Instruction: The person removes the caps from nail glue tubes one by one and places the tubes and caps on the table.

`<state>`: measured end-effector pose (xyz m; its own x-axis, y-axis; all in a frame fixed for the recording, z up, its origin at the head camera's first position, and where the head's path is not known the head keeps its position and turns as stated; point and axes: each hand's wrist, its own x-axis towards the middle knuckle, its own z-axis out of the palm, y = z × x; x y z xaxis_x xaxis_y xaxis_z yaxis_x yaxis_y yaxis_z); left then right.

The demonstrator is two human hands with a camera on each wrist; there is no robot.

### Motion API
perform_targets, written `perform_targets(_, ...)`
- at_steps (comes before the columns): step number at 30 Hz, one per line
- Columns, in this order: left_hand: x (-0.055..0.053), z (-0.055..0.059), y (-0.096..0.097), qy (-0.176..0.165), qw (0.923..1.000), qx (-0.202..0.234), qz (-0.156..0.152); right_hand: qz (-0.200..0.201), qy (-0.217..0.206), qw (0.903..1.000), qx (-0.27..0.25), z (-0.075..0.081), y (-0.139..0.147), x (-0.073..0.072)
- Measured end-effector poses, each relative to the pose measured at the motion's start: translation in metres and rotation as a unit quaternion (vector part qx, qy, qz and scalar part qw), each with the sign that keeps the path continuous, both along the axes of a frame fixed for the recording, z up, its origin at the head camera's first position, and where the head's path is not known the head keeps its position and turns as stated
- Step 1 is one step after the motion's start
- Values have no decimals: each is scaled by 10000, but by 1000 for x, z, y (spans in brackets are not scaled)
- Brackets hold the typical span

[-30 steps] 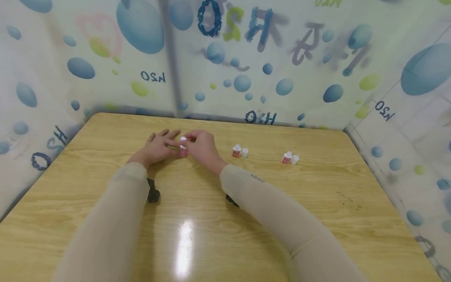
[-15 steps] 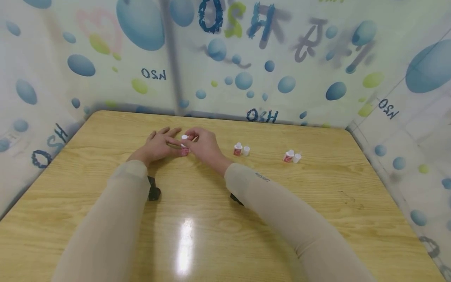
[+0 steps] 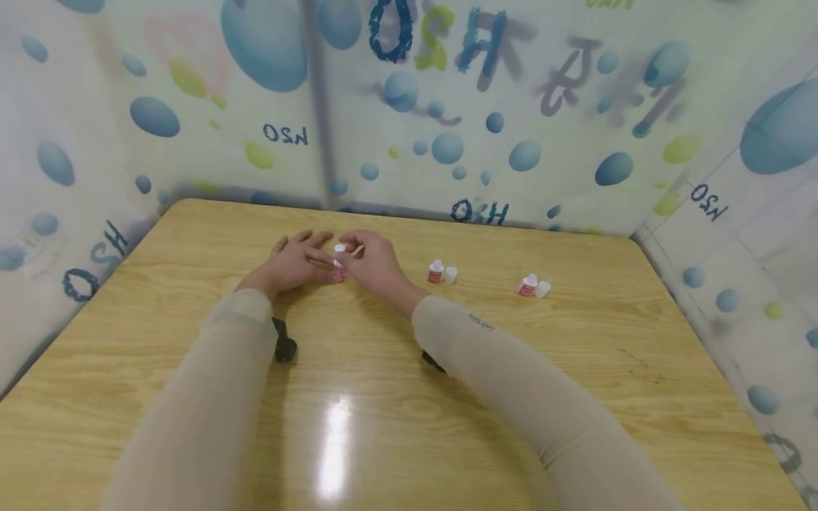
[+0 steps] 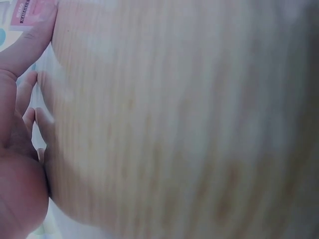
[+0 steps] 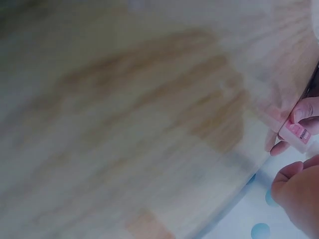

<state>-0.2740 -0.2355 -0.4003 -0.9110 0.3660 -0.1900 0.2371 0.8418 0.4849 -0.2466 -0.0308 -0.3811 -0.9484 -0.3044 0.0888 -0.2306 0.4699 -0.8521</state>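
Observation:
In the head view, a small nail glue bottle (image 3: 340,270) with a pink-red label and white top stands upright on the table at the back left. My left hand (image 3: 295,261) lies low beside it, pinching its lower part between thumb and index finger, with the other fingers spread. My right hand (image 3: 377,264) comes from the other side, thumb and index finger pinching the bottle's white cap (image 3: 339,249). Part of the label, on the bottle (image 4: 31,11), shows above my left thumb in the left wrist view. The right wrist view shows the bottle (image 5: 295,133) at its right edge.
To the right stands a matching bottle (image 3: 436,271) with a white cap (image 3: 451,275) beside it. Farther right is another bottle (image 3: 527,285), also with a cap (image 3: 542,289) beside it. A patterned curtain (image 3: 409,142) rises behind the wooden table (image 3: 486,397).
My right fingers have shifted slightly around the cap, leaving more of its white top showing. Left hand and bottle keep their place; the head view has moved a little.

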Motion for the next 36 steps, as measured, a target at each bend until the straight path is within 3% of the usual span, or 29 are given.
perform_targets(8, 2, -9, -1, 33, 10000, -85, 22, -72, -211, 9996, -144, -4, -2, 3)
perform_targets(15, -1, -5, 2, 124, 9999, -49, 51, -151, 120, 9997, -175, -2, -2, 2)
perform_targets(22, -1, -2, 1, 125, 9999, -85, 57, -248, -10, 9996, -156, 0, -1, 4)
perform_targets(36, -1, -1, 2, 45, 9998, 119, 126, -133, 323, 9994, 73, -2, -1, 2)
